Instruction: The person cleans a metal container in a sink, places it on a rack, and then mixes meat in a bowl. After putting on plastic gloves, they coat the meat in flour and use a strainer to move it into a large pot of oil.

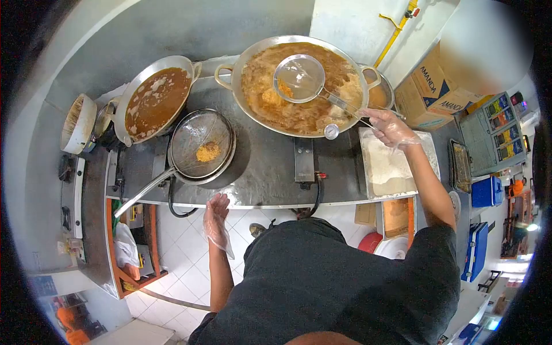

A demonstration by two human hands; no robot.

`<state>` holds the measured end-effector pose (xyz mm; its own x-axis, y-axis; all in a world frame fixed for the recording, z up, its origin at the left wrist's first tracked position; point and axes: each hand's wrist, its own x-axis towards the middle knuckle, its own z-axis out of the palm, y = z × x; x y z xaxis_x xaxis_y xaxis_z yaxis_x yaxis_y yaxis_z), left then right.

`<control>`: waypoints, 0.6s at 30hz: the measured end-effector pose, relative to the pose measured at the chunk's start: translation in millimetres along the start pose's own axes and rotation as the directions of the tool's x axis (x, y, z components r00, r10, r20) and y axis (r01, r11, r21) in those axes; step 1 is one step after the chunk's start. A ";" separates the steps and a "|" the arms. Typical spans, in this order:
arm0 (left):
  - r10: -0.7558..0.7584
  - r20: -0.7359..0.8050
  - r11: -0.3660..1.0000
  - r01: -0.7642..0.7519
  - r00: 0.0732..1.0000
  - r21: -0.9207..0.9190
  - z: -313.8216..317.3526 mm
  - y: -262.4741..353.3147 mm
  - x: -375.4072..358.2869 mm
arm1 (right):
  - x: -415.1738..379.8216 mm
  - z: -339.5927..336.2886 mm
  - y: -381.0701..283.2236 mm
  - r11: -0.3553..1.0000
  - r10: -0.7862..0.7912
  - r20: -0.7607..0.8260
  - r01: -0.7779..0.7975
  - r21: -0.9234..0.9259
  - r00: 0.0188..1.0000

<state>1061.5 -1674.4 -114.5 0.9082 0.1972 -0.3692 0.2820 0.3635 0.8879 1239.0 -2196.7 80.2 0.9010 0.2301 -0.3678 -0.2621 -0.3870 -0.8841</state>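
Note:
My right hand [392, 127], in a clear plastic glove, grips the handle of a round mesh skimmer [299, 79] held over a large wok [236, 92] of bubbling brown oil. Golden bits [278, 93] show at the skimmer's lower left. A round dial thermometer [332, 131] is at the wok's near rim. My left hand [217, 211], also gloved, is at the counter's front edge with fingers extended and nothing in it. Beyond it, a long-handled strainer [195, 129] holding golden crumbs [207, 152] rests on a round pot.
A second wok [123, 123] of brown oil stands at the left, beside a white pot [79, 123]. A tray of white powder [397, 164] lies under my right forearm. Cardboard boxes [428, 86] stand at the right. A yellow pipe [395, 34] runs up the wall.

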 end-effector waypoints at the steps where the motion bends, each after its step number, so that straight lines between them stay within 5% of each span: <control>1: 0.002 -0.013 1.000 -0.002 1.000 -0.009 0.1 0.2 -0.6 | -6.9 1.2 -6.1 0.997 0.070 -0.014 -0.069 0.046 0.997; 8: -0.007 -0.076 1.000 0.006 0.997 -0.016 -5.9 -5.4 -11.2 | -26.4 24.4 -16.7 0.993 0.094 -0.047 -0.091 0.076 0.994; 11: 0.012 -0.064 1.000 -0.013 0.998 -0.018 -10.7 -7.8 -18.4 | -23.7 65.0 -32.5 0.999 -0.005 0.001 0.005 0.040 1.000; 12: 0.033 -0.056 0.999 -0.033 0.998 -0.002 -12.5 -8.0 -21.1 | -12.7 80.5 -12.9 0.980 -0.144 0.037 0.137 0.144 0.989; 13: 0.025 -0.062 1.000 -0.025 0.998 -0.003 -17.0 -11.4 -20.2 | 1.5 101.9 -0.5 0.926 -0.350 0.042 0.352 -0.135 0.936; 14: 0.035 -0.079 0.999 -0.035 0.996 0.003 -14.3 -6.1 -25.0 | 20.7 132.1 21.6 0.866 -0.467 0.022 0.462 -0.192 0.884; 16: 0.035 -0.107 0.999 -0.036 0.994 -0.002 -14.8 -3.3 -34.2 | 32.3 191.5 11.7 0.825 -0.467 0.093 0.471 -0.313 0.880; 17: 0.026 -0.122 1.000 -0.028 0.992 -0.012 -17.6 -4.9 -36.3 | 29.5 222.2 -13.2 0.842 -0.340 0.171 0.380 -0.383 0.925; 18: 0.018 -0.135 1.000 -0.021 0.991 -0.019 -20.8 -4.3 -38.2 | 46.0 254.3 -10.4 0.700 -0.401 0.179 0.426 -0.572 0.899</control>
<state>1019.2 -1664.5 -110.0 0.8633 0.3247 -0.3863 0.2568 0.3763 0.8902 1195.3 -1955.0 -0.9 0.8526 0.5218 -0.0281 0.3985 -0.6840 -0.6110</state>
